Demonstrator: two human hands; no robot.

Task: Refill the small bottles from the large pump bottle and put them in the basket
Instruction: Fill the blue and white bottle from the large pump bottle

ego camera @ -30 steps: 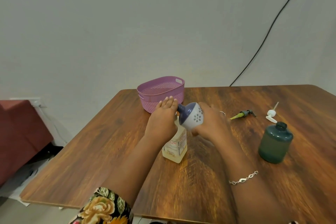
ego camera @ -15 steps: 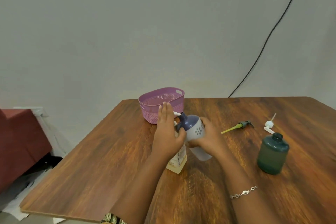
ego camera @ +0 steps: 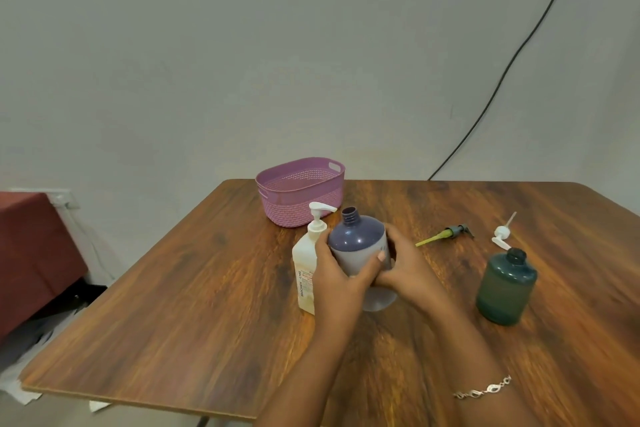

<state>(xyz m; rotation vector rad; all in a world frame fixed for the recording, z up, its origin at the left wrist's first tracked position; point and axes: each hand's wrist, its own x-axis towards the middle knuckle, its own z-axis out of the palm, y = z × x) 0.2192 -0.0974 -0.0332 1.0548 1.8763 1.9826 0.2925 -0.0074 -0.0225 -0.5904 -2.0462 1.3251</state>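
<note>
A purple-topped small bottle point(ego camera: 358, 246) with an open neck stands on the table, tilted slightly left. My left hand point(ego camera: 337, 282) and my right hand point(ego camera: 408, 270) both grip its body from either side. The large white pump bottle point(ego camera: 306, 270) stands just left of it, touching my left hand, its pump head free. A dark green small bottle point(ego camera: 505, 288) stands uncapped to the right. The pink basket point(ego camera: 301, 194) sits behind, with nothing visible inside it.
A green-tubed pump cap point(ego camera: 446, 234) and a white pump cap point(ego camera: 502, 236) lie on the wooden table point(ego camera: 173, 288) at the right rear. A black cable point(ego camera: 502, 73) runs down the wall. A red seat point(ego camera: 31, 253) stands left of the table.
My left hand left the pump head and now grips the purple bottle. The bottle went from tipped toward the pump spout to nearly upright on the table.
</note>
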